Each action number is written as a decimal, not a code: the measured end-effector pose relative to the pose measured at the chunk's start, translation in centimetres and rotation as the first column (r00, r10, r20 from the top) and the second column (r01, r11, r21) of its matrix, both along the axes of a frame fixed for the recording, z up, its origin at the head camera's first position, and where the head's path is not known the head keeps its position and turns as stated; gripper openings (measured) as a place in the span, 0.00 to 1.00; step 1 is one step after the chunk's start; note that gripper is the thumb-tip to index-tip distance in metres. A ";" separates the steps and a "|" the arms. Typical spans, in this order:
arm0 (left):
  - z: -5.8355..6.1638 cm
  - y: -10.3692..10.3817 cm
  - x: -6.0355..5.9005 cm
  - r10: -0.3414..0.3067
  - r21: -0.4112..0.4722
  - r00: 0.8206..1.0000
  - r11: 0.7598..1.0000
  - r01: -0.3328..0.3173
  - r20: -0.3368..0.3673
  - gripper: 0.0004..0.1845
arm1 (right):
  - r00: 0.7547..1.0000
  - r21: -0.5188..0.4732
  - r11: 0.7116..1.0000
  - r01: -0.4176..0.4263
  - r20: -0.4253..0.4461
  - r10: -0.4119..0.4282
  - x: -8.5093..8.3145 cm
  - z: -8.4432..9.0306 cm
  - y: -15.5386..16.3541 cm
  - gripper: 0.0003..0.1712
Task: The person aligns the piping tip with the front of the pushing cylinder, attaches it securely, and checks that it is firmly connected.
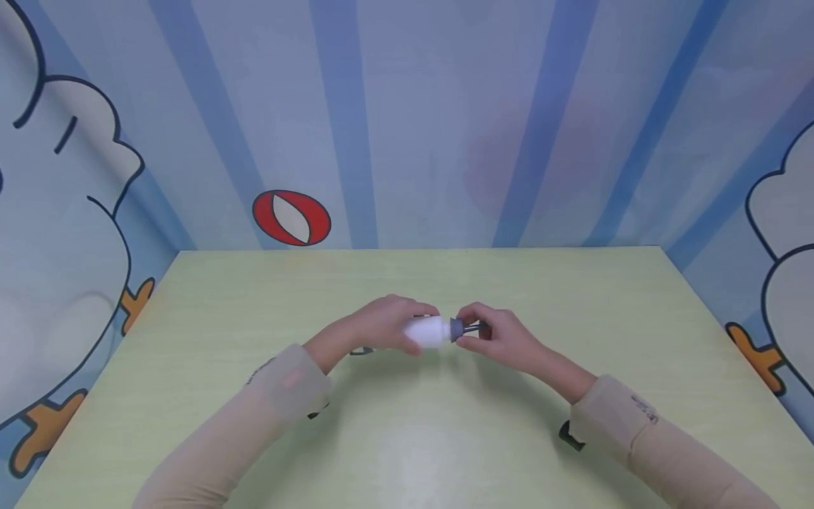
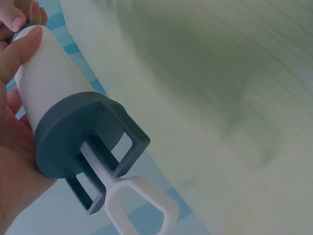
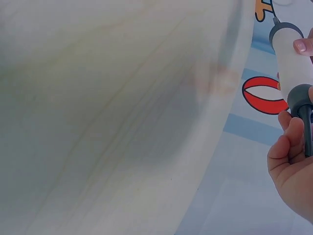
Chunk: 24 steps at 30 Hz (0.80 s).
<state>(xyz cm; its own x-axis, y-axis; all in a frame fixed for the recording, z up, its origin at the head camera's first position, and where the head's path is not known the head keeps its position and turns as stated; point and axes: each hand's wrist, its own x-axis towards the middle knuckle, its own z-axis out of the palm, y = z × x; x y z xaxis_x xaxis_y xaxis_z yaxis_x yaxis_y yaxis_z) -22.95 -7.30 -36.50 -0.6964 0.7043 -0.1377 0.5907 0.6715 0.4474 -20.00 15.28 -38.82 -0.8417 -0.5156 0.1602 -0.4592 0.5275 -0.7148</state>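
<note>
A syringe-like tool with a white barrel (image 1: 427, 332) is held level between both hands above the table. My left hand (image 1: 386, 324) grips the barrel, the thumb lying along its side in the left wrist view. A dark grey cap (image 2: 58, 142) with two squarish finger loops closes one end, and a white ring-handled plunger (image 2: 169, 205) sticks out of it. At the other end is a dark grey nozzle collar (image 1: 456, 329), which the fingertips of my right hand (image 1: 505, 338) pinch. A thin dark stem (image 3: 307, 129) extends from this collar toward the right palm, partly hidden by the fingers.
The pale green tabletop (image 1: 407, 445) spreads beneath both hands. Blue striped panels (image 1: 432, 127) stand behind it, with a printed red and white ball (image 1: 292, 218). Printed cartoon panels (image 1: 63, 268) rise at the left and right sides.
</note>
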 end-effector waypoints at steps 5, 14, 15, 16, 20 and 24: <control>0.0 0.2 0.0 0.002 -0.002 1.000 1.000 -0.002 0.012 0.28 | 1.000 0.022 1.000 0.000 0.010 0.000 0.0 0.0 -0.1 0.17; 0.2 0.4 0.1 0.003 -0.005 1.000 1.000 -0.003 0.021 0.28 | 1.000 0.027 0.999 -0.028 0.011 0.027 -0.2 -0.1 -0.1 0.17; 0.2 0.3 0.1 0.002 -0.007 1.000 1.000 -0.002 0.021 0.28 | 1.000 0.027 0.999 -0.030 0.010 0.030 -0.2 -0.1 -0.1 0.16; 0.2 0.3 0.1 -0.001 -0.008 1.000 1.000 0.001 0.021 0.28 | 0.999 0.028 0.999 -0.031 0.012 0.031 -0.2 -0.1 -0.1 0.16; 0.3 0.3 0.2 -0.003 -0.012 1.000 1.000 0.003 0.020 0.28 | 0.999 0.030 0.999 -0.037 0.031 0.036 -0.2 -0.1 -0.2 0.16; 0.5 0.4 0.3 0.001 -0.023 1.000 1.000 0.000 0.014 0.28 | 0.998 0.027 0.999 -0.037 0.059 0.035 -0.2 0.0 -0.2 0.16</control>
<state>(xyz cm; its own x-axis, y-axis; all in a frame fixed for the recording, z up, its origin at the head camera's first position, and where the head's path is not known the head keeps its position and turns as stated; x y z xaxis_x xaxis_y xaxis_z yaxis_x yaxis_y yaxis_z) -22.64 -6.91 -35.99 -0.6947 0.7005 -0.1634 0.5841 0.6819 0.4402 -20.15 15.09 -38.80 -0.8299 -0.5496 0.0961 -0.4361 0.5315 -0.7262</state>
